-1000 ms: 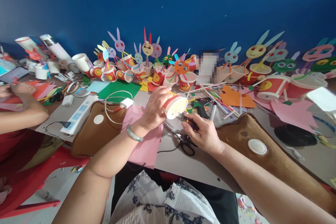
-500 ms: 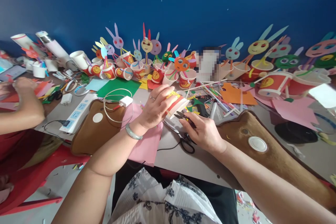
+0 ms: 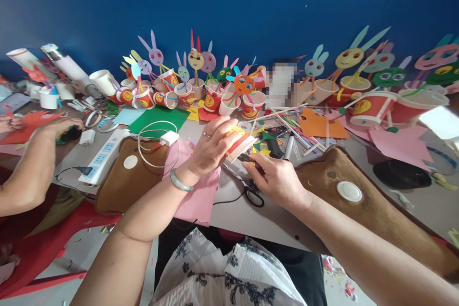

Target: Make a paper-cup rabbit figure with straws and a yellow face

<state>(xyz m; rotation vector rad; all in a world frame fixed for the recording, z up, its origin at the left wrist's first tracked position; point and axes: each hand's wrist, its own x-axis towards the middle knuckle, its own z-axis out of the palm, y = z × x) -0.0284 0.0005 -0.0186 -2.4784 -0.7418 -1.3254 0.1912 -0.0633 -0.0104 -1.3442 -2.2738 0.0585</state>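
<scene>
My left hand (image 3: 214, 149) is wrapped around a red and white paper cup (image 3: 240, 141), tipped on its side with the base toward my right hand. My right hand (image 3: 278, 177) grips a small dark tool (image 3: 246, 158), its tip against the cup's base edge. The fingers cover most of that tool, so its exact kind does not show. Just below the hands, black-handled scissors (image 3: 254, 196) lie on the table. Pink paper (image 3: 197, 191) is spread under my left wrist.
Paper cups with rabbit faces (image 3: 245, 86) line the blue wall. Brown plush pads (image 3: 349, 191) flank me, with a power strip (image 3: 103, 158) and white cable (image 3: 169, 138) on the left. Straws and scraps (image 3: 297, 134) lie behind my right hand. A co-worker's arm (image 3: 30, 167) reaches in at left.
The cup stays in my left hand, while the dark tool's tip has shifted slightly against its base. At left, the co-worker's near hand has moved right, over dark-handled scissors.
</scene>
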